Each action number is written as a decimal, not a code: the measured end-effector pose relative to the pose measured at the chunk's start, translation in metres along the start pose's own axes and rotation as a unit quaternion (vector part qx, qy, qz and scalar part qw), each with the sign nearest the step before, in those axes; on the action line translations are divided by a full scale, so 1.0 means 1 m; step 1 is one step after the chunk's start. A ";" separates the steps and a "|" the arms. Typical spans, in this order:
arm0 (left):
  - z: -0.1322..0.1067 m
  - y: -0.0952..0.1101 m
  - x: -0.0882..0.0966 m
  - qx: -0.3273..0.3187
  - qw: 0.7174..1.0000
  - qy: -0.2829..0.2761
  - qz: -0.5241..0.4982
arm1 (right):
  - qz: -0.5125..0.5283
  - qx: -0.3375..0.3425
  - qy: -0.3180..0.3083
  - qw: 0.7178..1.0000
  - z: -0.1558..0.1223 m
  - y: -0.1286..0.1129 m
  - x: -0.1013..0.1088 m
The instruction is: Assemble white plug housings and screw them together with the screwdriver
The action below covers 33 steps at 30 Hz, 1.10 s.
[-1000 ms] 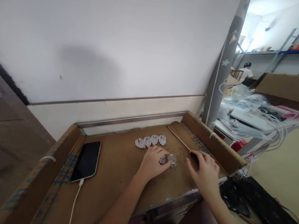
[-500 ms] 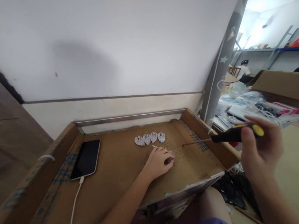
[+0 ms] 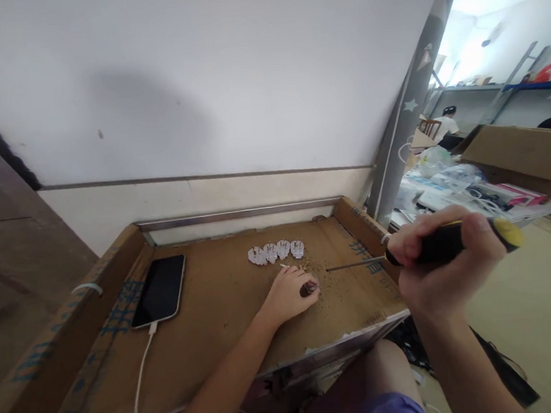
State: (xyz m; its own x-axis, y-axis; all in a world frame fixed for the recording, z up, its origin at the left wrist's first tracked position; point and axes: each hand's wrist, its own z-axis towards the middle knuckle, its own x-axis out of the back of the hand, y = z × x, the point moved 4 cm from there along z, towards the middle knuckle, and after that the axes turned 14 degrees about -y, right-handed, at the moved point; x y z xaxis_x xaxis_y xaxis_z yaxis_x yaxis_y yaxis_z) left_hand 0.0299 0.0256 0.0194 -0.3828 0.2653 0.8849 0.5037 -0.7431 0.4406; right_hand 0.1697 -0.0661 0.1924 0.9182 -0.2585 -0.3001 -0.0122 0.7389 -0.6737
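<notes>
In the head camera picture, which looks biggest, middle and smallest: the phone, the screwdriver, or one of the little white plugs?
1. Screwdriver, though the right hand holds it up near the camera, so it may only look longer than the phone.
2. Phone.
3. One white plug, clearly smallest.

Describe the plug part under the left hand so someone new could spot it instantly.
Start at the cardboard-lined tray against the white wall, phone at its left. Mid-tray, a row of four clear plugs sits near the back; just in front, the left hand presses on a small piece. Unlike the row's pale plugs, it looks dark and lies alone under the fingertips.
</notes>
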 end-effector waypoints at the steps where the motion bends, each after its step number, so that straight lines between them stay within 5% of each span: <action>1: 0.000 0.000 0.000 0.002 1.000 0.000 0.000 | 0.012 -0.010 -0.018 1.000 -0.001 -0.002 -0.002; 10: 0.002 -0.003 -0.002 0.007 1.000 -0.007 0.012 | 0.043 -0.058 -0.054 0.996 -0.009 0.005 -0.006; 33: 0.001 -0.002 -0.003 -0.002 0.999 -0.013 0.047 | 0.055 -0.057 -0.005 0.997 -0.005 -0.001 0.004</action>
State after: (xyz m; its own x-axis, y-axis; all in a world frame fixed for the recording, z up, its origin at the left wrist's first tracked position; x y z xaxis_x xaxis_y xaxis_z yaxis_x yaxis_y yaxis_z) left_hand 0.0308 0.0272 0.0160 -0.3136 0.2090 0.9263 0.5333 -0.7683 0.3539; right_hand 0.1714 -0.0715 0.1885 0.9127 -0.1730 -0.3703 -0.1573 0.6874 -0.7090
